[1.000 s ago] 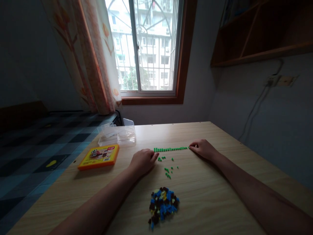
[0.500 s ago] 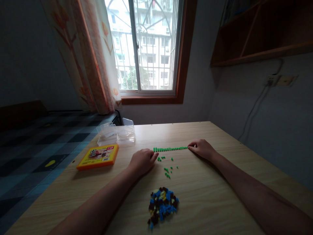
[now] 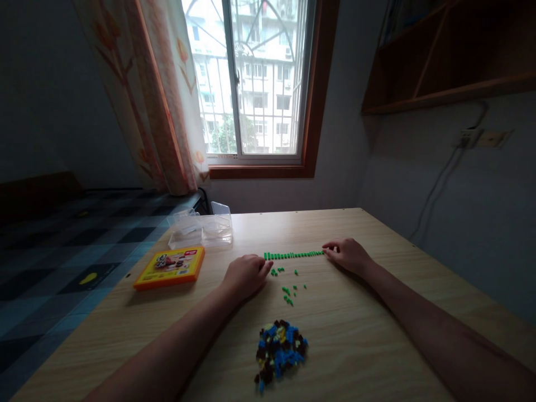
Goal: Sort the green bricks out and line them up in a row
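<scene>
A long row of small green building bricks (image 3: pixel 293 255) runs left to right across the wooden table. At its left end rests my left hand (image 3: pixel 248 274), its fingers curled; whether a tiny piece is between them I cannot make out. My right hand (image 3: pixel 347 254) is at the row's right end, with thumb and index fingertips slightly apart beside the last brick. Several loose green bricks (image 3: pixel 287 291) lie scattered below the row. Closer to me is a heap of blue, brown and yellow bricks (image 3: pixel 281 354).
A yellow-orange box (image 3: pixel 170 269) lies on the table (image 3: pixel 355 335) at the left. Behind it stand clear plastic containers (image 3: pixel 201 231). A bed with a checked cover (image 3: pixel 104 240) is beyond the table's left edge; a window (image 3: pixel 263 84) is ahead.
My right thumb and index finger have parted slightly at the row's right end. My left hand stays in place, and the view has shifted a little.
</scene>
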A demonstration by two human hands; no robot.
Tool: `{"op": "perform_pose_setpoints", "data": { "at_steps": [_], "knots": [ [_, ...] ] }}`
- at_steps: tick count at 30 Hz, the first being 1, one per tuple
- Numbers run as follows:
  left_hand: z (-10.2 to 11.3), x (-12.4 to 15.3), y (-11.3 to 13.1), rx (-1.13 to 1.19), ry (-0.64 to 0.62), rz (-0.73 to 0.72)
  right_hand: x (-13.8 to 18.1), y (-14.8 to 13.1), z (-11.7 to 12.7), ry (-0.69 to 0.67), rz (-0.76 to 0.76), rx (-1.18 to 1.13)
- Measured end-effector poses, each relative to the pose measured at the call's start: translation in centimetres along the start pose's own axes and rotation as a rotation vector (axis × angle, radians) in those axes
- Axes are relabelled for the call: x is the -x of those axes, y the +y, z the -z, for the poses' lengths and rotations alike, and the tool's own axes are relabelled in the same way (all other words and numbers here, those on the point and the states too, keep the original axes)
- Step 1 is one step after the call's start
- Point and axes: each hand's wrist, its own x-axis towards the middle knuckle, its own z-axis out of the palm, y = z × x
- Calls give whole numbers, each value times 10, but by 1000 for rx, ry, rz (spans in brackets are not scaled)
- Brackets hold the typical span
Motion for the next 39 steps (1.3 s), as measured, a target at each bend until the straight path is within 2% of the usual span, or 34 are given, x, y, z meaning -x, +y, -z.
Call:
{"op": "perform_pose_setpoints", "data": {
  "at_steps": [3,8,11,18,27,31,36,39],
  "knots": [
    [0,0,0,9,-2,2,5,-22,0,83,112,-58],
    [-1,0,-1,15,-3,0,19,-68,-10,-21,258,-143],
    [-1,0,-1,9,4,-7,21,-79,-18,-51,274,-144],
    [-1,-1,0,1,-2,17,16,-78,-28,-109,271,-101],
    [-1,0,-1,-13,-12,4,16,-60,-17,-191,281,-116],
    [0,0,0,-14,-18,8,16,-58,-18,-147,295,-66],
    [-1,0,-2,-14,5,-13,19,-62,-11,-81,274,-126],
    [-2,0,-2,-14,7,-15,21,-63,-7,-85,283,-151]
  ]
}}
